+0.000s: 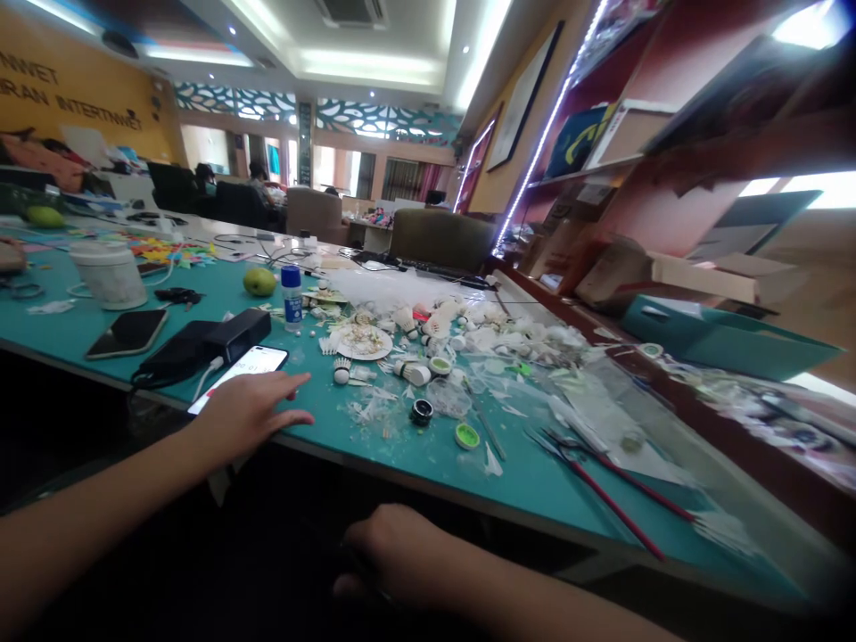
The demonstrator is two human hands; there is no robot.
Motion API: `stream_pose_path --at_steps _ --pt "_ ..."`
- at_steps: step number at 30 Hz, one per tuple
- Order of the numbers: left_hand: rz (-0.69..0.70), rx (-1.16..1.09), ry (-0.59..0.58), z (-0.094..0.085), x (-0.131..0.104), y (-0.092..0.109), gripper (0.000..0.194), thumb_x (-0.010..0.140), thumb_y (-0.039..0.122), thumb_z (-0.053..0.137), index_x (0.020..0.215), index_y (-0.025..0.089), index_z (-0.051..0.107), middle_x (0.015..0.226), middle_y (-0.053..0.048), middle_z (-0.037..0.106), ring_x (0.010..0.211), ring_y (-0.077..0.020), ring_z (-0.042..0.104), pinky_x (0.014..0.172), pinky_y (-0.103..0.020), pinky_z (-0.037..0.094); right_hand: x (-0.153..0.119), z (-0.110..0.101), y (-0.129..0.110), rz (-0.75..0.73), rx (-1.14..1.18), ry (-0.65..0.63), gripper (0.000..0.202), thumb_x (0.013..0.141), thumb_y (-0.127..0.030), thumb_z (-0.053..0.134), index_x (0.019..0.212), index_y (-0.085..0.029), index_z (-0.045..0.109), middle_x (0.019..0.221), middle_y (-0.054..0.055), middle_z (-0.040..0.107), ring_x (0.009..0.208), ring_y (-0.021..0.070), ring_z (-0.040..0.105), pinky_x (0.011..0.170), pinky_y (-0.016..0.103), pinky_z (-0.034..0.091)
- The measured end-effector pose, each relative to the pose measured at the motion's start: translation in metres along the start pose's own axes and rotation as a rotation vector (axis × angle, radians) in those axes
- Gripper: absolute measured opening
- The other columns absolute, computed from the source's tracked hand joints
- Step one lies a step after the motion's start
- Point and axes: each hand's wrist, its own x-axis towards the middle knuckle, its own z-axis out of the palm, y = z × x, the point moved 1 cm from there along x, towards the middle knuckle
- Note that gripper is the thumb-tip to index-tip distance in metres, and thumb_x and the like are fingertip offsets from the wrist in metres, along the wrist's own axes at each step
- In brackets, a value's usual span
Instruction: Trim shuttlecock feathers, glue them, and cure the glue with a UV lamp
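Observation:
My left hand (251, 410) is over the near edge of the teal table (401, 446), its fingers spread and pointing right. Under and beside it lies a phone (258, 359) with a lit white screen, a white cable plugged in near a black block (237, 333). Below the table edge, my right hand (394, 553) is curled over my dark lap; something dark seems to be at its fingers, too dim to make out. Shuttlecocks (341, 371), a paper plate (361, 341) of scraps and a small black-rimmed jar (421, 411) are on the table beyond the hands.
A blue-capped glue bottle (292, 299), a green fruit (259, 282), a white tub (111, 275) and a dark phone (127, 333) stand or lie at left. Red-handled scissors (602, 495), a green-filled lid (466, 436) and a feather pile (535, 339) are at right. People sit far back.

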Motion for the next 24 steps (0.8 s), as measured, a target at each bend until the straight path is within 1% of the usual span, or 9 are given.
stream_pose_path --at_steps 3,5,8,10,12,15,18,21,24 --pt "-0.107 -0.087 0.023 -0.023 0.012 0.000 0.058 0.088 0.066 0.055 0.114 0.018 0.073 0.093 -0.007 0.077 0.071 -0.0230 0.065 0.067 -0.032 0.047 0.004 0.005 0.005 0.047 0.019 -0.001 0.044 0.081 -0.056 0.070 0.096 -0.015 0.072 0.082 0.009 0.074 0.074 0.0239 0.070 0.056 0.024 0.038" --pt "-0.176 -0.147 0.051 -0.034 0.018 0.006 0.057 0.089 0.065 0.054 0.112 0.016 0.075 0.095 -0.009 0.078 0.072 -0.0238 0.066 0.069 -0.034 0.048 0.006 0.007 0.008 0.050 0.113 0.026 0.043 0.079 -0.056 0.073 0.096 -0.016 0.072 0.082 0.007 0.073 0.075 0.0225 0.069 0.056 0.023 0.040" --pt "-0.219 -0.259 0.046 -0.041 0.030 0.027 0.049 0.089 0.059 0.056 0.107 0.018 0.077 0.097 -0.007 0.079 0.078 -0.0248 0.069 0.068 -0.032 0.051 0.007 0.008 0.014 0.022 0.290 0.100 0.040 0.074 -0.052 0.079 0.096 -0.020 0.070 0.086 0.003 0.072 0.076 0.0190 0.068 0.059 0.021 0.042" --pt "-0.197 -0.342 0.003 -0.040 0.042 0.047 0.041 0.088 0.055 0.059 0.101 0.020 0.078 0.094 -0.004 0.080 0.082 -0.0241 0.071 0.068 -0.029 0.052 0.008 0.009 0.018 0.029 0.354 0.133 0.040 0.070 -0.047 0.084 0.095 -0.020 0.068 0.088 0.002 0.071 0.077 0.0182 0.067 0.060 0.021 0.043" --pt "-0.172 -0.412 -0.029 -0.038 0.058 0.068 0.038 0.088 0.052 0.060 0.100 0.021 0.078 0.091 -0.003 0.080 0.078 -0.0225 0.072 0.066 -0.028 0.053 0.009 0.011 0.023 0.052 0.391 0.155 0.043 0.066 -0.043 0.087 0.097 -0.020 0.067 0.093 0.002 0.071 0.079 0.0190 0.066 0.062 0.022 0.044" --pt "-0.132 -0.468 -0.045 -0.034 0.088 0.097 0.039 0.090 0.050 0.057 0.102 0.019 0.077 0.086 -0.004 0.079 0.074 -0.0220 0.071 0.062 -0.028 0.053 0.012 0.015 0.032 0.083 0.412 0.187 0.058 0.063 -0.041 0.087 0.112 -0.021 0.064 0.109 0.006 0.071 0.090 0.0250 0.067 0.071 0.027 0.048" --pt "-0.067 -0.476 -0.073 -0.024 0.123 0.120 0.039 0.095 0.047 0.055 0.108 0.016 0.073 0.087 -0.005 0.076 0.079 -0.0221 0.070 0.069 -0.032 0.055 0.015 0.019 0.039 0.070 0.394 0.182 0.075 0.058 -0.040 0.088 0.125 -0.024 0.060 0.125 0.009 0.066 0.106 0.0323 0.065 0.084 0.034 0.050" --pt "0.031 -0.444 -0.157 -0.005 0.159 0.144 0.028 0.097 0.038 0.059 0.111 0.015 0.067 0.105 -0.006 0.071 0.090 -0.0207 0.069 0.081 -0.040 0.057 0.021 0.023 0.048 0.034 0.356 0.161 0.090 0.054 -0.042 0.089 0.135 -0.026 0.053 0.137 0.010 0.060 0.116 0.0353 0.060 0.092 0.038 0.050" --pt "0.140 -0.377 -0.269 0.022 0.186 0.174 0.027 0.096 0.033 0.062 0.116 0.015 0.064 0.117 -0.008 0.067 0.099 -0.0238 0.067 0.085 -0.043 0.057 0.028 0.030 0.062 0.052 0.263 0.089 0.079 0.056 -0.044 0.087 0.126 -0.021 0.060 0.127 0.012 0.066 0.107 0.0361 0.065 0.086 0.040 0.052"
